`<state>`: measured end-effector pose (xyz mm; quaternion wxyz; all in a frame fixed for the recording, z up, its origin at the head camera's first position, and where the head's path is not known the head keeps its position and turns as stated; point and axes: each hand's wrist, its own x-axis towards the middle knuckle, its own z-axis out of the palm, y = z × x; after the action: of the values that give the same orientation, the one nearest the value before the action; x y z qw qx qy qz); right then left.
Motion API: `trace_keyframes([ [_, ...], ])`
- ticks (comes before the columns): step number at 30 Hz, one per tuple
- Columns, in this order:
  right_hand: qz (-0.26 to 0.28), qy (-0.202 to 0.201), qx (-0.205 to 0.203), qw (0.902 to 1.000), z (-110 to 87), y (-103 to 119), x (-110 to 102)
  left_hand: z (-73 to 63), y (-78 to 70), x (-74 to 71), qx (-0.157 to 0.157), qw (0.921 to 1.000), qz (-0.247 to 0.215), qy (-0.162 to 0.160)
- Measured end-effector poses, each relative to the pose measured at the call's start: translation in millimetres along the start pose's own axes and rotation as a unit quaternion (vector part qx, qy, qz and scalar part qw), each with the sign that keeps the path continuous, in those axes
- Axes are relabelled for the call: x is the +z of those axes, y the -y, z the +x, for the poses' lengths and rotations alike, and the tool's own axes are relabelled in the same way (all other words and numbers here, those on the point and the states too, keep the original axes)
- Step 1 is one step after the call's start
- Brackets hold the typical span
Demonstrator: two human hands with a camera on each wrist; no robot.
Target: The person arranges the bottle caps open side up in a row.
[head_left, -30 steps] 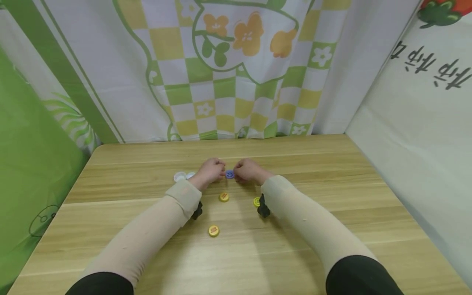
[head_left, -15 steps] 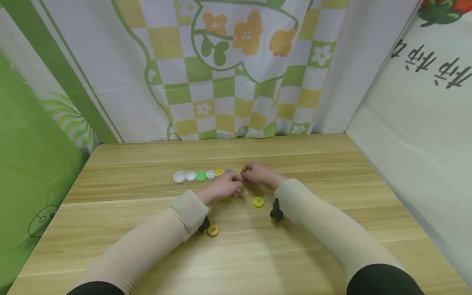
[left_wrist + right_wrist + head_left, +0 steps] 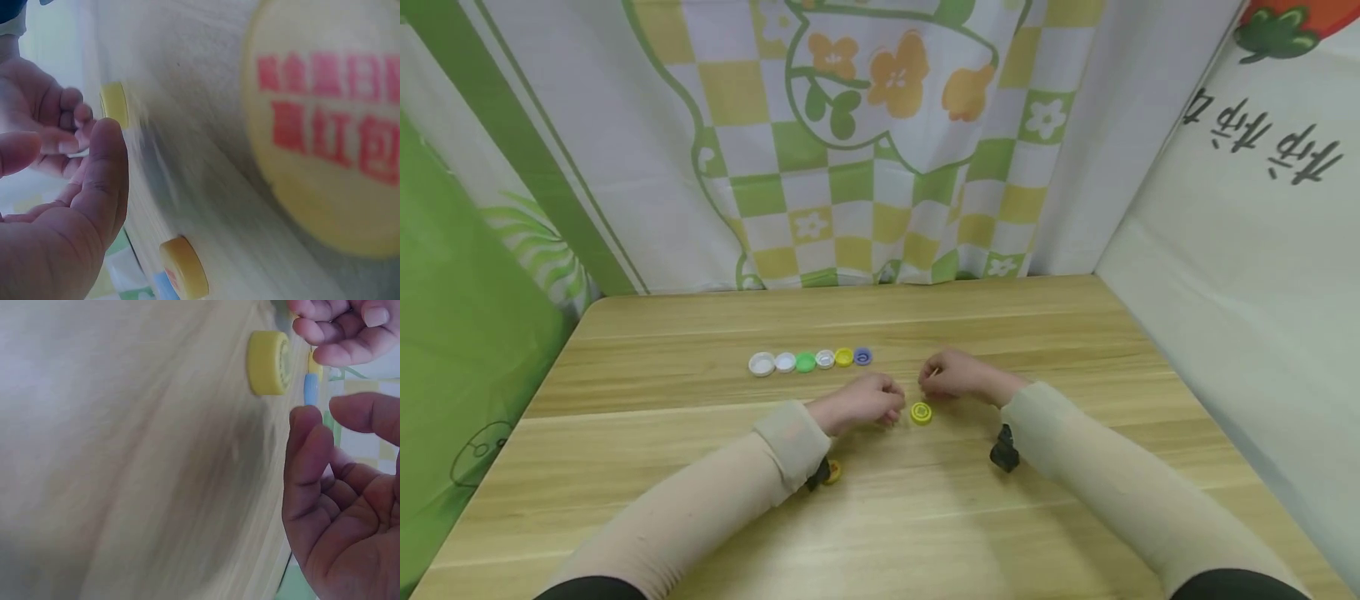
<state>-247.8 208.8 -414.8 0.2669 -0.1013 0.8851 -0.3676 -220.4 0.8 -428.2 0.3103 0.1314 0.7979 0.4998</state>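
Just right of my left hand (image 3: 861, 400) lies a yellow bottle cap (image 3: 921, 413) on the wooden table. My right hand (image 3: 958, 375) hovers beyond that cap's right side, thumb and fingertips slightly apart with nothing between them in the right wrist view. The left hand's fingers are loosely bent and hold nothing. An orange-yellow cap with red lettering (image 3: 325, 131) looms large in the left wrist view; in the head view the left wrist camera partly covers it. Another orange-yellow cap (image 3: 184, 269) shows in the left wrist view and is hidden by the left hand in the head view.
Farther back runs a row of caps: white ones at the left end (image 3: 762, 364), then green (image 3: 806, 362), whitish (image 3: 825, 359), yellow (image 3: 844, 357) and purple-blue (image 3: 862, 357). A checkered curtain (image 3: 895, 183) hangs behind the table's far edge (image 3: 1000, 282).
Both hands have left the purple-blue cap at the row's right end and come nearer, the right one also moving rightward. The whole row is now uncovered, and the left forearm partly covers the nearest cap.
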Motion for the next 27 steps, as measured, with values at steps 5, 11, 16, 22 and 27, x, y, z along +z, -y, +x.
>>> trace_keyframes([
  [5, 0.019, 0.044, 0.007, 0.9988, -11.8, -6, 1, -0.2, -0.3, 4.0, -0.004, 1.0000, -0.003, 0.001],
  [11, 0.029, 0.060, 0.011, 0.9977, -20.8, -10, 9, 2.8, 4.7, 7.8, 0.001, 0.9999, 0.002, 0.010],
  [16, 0.055, 0.053, 0.009, 0.9971, -25.1, -11, 15, 3.4, 5.5, 10.3, 0.005, 0.9999, 0.007, 0.006],
  [22, 0.044, 0.038, -0.007, 0.9983, -22.2, -12, 21, 3.9, 5.2, 13.0, 0.005, 1.0000, -0.001, -0.001],
  [27, -0.002, 0.003, -0.020, 0.9998, -17.3, -13, 28, 6.6, 7.3, 13.5, 0.006, 1.0000, -0.005, -0.004],
])
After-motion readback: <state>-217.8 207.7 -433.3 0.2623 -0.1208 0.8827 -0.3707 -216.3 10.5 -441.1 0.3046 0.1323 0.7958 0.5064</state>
